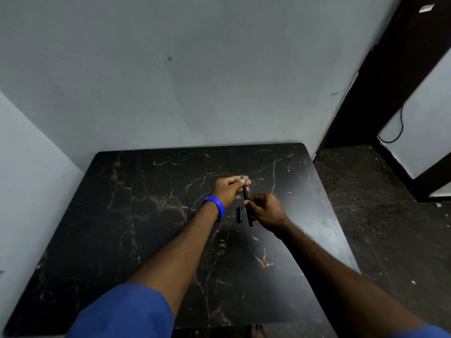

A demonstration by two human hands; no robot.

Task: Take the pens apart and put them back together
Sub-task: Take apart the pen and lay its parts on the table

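Both hands hold one slim black pen [245,195] above the black marble table [146,240]. My left hand [229,189], with a blue wristband, pinches the pen's far end, where a small blue tip shows. My right hand [264,209] grips the pen's lower half; the near end sticks out below the fingers. A short black cap [239,214] lies on the table just left of the right hand. A thin blue refill [189,207] lies on the table left of my left wrist.
The table stands in a corner, with a grey wall behind it and another on the left. Dark floor runs along the table's right side. A dark door frame and a hanging black cable are at the far right.
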